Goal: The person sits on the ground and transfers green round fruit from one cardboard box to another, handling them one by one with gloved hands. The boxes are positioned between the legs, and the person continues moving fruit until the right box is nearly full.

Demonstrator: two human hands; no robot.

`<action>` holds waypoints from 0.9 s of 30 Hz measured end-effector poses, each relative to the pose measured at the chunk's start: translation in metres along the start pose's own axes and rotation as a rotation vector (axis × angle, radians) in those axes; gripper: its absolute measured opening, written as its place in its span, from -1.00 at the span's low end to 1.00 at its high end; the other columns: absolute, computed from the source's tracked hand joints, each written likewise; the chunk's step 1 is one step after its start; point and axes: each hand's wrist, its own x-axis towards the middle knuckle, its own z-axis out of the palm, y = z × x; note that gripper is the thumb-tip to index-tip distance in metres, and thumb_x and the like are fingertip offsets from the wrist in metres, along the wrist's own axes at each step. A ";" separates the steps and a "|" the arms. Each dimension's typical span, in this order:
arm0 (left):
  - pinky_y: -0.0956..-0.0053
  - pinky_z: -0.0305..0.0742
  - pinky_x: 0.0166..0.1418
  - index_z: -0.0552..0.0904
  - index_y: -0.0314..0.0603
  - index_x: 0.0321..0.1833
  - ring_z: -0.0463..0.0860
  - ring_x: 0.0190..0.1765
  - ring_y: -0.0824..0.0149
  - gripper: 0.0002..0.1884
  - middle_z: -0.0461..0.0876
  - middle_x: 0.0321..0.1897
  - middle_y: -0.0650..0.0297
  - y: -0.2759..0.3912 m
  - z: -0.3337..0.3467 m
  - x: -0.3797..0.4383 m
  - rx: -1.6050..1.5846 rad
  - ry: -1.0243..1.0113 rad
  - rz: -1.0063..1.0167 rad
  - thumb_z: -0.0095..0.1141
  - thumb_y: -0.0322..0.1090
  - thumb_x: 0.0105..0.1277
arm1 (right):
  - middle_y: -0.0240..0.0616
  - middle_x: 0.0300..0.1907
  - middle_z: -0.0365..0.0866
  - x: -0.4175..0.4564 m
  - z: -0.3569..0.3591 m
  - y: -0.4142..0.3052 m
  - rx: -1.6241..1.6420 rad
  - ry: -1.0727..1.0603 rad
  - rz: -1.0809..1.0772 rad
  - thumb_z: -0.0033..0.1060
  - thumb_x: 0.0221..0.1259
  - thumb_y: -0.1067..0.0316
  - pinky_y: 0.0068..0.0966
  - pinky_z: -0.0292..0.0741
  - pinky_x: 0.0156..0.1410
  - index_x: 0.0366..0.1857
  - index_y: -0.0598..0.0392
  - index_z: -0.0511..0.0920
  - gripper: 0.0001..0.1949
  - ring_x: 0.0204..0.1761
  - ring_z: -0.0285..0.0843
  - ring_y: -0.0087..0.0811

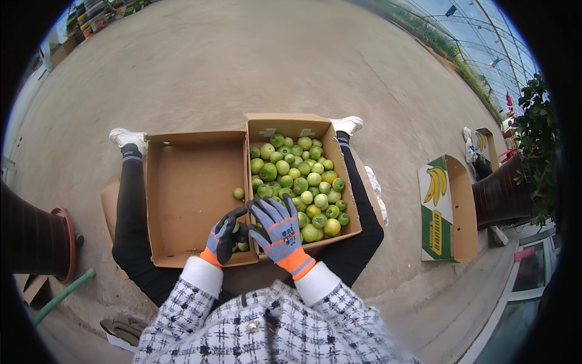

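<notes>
My left hand [222, 236], in a blue-grey and black glove with an orange cuff, is curled around a green tomato [236, 226] near the right wall of the left cardboard box [195, 182]. More green tomatoes [243, 246] lie below its fingers in that box's near right corner, partly hidden. A single small tomato [238, 193] rests farther up along the same wall. Palm down, my right hand [279, 227] reaches over the near left part of the right cardboard box [291, 123], fingers spread above green tomatoes [300, 185]. What lies under its palm is hidden.
Both boxes stand between my outstretched legs. On the concrete floor [254, 59] to the right are a banana carton [461, 209] and a large plant pot [504, 191]. At left stand another dark pot [36, 232] and a green pole [63, 295].
</notes>
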 end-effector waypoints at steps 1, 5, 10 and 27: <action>0.45 0.57 -0.07 0.39 -0.09 0.36 0.62 -0.22 0.38 -0.36 0.67 -0.17 0.24 0.002 -0.008 0.000 -0.042 0.040 -0.031 -0.03 0.22 0.41 | -0.23 0.18 0.49 0.003 -0.009 0.013 -0.052 0.070 0.052 0.25 0.15 0.08 0.04 -0.01 0.52 0.24 -0.01 0.45 -0.45 0.28 0.35 -0.16; 0.39 0.57 -0.01 0.33 -0.05 0.37 0.61 -0.22 0.35 -0.37 0.64 -0.11 0.16 -0.018 -0.013 0.020 -0.399 0.360 0.003 0.00 0.19 0.41 | -0.20 0.12 0.54 -0.011 -0.027 0.090 -0.597 0.029 0.466 0.23 0.17 -0.05 -0.01 0.00 0.52 0.25 0.01 0.43 -0.41 0.19 0.42 -0.19; 0.38 0.57 0.04 0.15 -0.07 0.52 0.61 -0.17 0.34 -0.29 0.61 0.00 0.09 -0.025 -0.014 0.020 -0.191 0.354 0.187 0.05 0.07 0.43 | -0.22 -0.02 0.64 -0.013 -0.031 0.103 -0.634 -0.292 0.687 0.34 0.06 -0.09 -0.13 0.00 0.53 0.19 0.02 0.45 -0.37 0.13 0.49 -0.19; 0.44 0.55 -0.02 0.41 -0.29 0.34 0.61 -0.20 0.40 -0.49 0.63 -0.12 0.21 -0.010 -0.008 0.004 0.010 -0.005 0.088 -0.06 -0.05 0.50 | -0.26 0.01 0.59 0.001 -0.001 0.017 -0.024 0.065 0.069 0.31 0.12 0.09 0.05 0.02 0.52 0.12 -0.02 0.52 -0.53 0.19 0.43 -0.20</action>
